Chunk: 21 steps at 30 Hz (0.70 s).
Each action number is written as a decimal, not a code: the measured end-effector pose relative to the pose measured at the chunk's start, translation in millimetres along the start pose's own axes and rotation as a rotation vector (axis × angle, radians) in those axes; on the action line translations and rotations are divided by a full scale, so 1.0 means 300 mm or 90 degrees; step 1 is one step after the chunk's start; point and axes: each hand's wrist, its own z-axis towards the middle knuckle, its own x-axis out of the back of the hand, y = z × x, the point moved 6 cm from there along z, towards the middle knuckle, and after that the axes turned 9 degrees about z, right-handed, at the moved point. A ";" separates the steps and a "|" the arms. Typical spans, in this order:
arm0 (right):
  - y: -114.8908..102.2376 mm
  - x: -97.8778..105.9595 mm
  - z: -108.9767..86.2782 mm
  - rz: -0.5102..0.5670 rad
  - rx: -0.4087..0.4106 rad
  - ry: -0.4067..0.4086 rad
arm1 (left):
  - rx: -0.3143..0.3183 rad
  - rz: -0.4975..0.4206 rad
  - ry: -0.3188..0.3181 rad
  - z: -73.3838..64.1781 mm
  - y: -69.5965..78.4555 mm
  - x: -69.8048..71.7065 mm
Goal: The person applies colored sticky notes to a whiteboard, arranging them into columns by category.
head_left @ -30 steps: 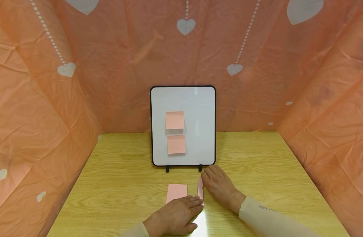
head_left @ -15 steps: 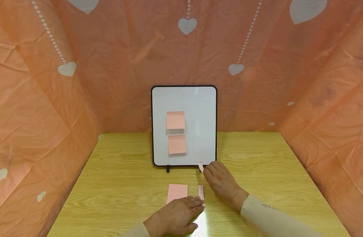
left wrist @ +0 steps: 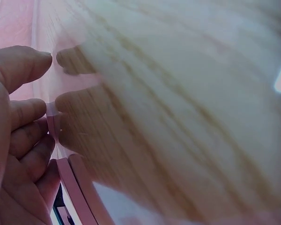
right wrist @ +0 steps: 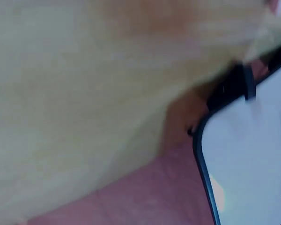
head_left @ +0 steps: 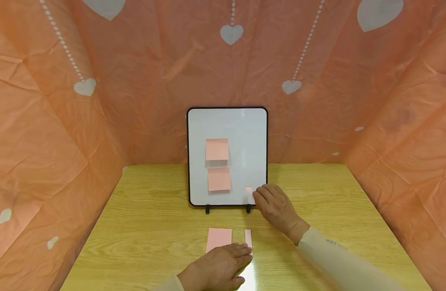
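Observation:
My left hand (head_left: 220, 264) lies with straight fingers over a narrow pink sticky note pad (head_left: 248, 236) and the front part of a square pink sticky note pad (head_left: 219, 237). In the left wrist view its fingertips (left wrist: 35, 110) reach the shiny tabletop beside a pink pad edge (left wrist: 77, 192). My right hand (head_left: 277, 207) pinches a narrow pink sticky note (head_left: 248, 194), which overlaps the lower right of the whiteboard (head_left: 241, 129) in the head view. Two square pink sticky notes (head_left: 217, 149) hang one above the other on the board. The right wrist view is blurred and does not show the held note.
The whiteboard stands upright on small black feet (head_left: 207, 209) toward the back of the wood-grain table (head_left: 146, 218). An orange cloth (head_left: 153, 72) with white hearts surrounds the table at the back and sides.
My right hand has peeled the narrow note off its pad and carried it up and forward to the whiteboard's lower right. My left hand has stayed on the pads.

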 end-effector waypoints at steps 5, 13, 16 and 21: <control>0.071 0.006 0.064 -0.034 0.017 0.048 | 0.002 -0.006 -0.005 -0.001 -0.001 -0.004; 0.166 0.000 0.154 -0.068 0.052 0.079 | 0.001 -0.019 -0.010 0.003 -0.003 -0.005; 0.197 -0.012 0.180 -0.067 0.055 0.074 | 0.001 -0.017 -0.012 0.003 -0.006 -0.006; 0.240 -0.035 0.214 -0.065 0.053 0.060 | -0.015 0.000 -0.001 0.003 -0.006 -0.009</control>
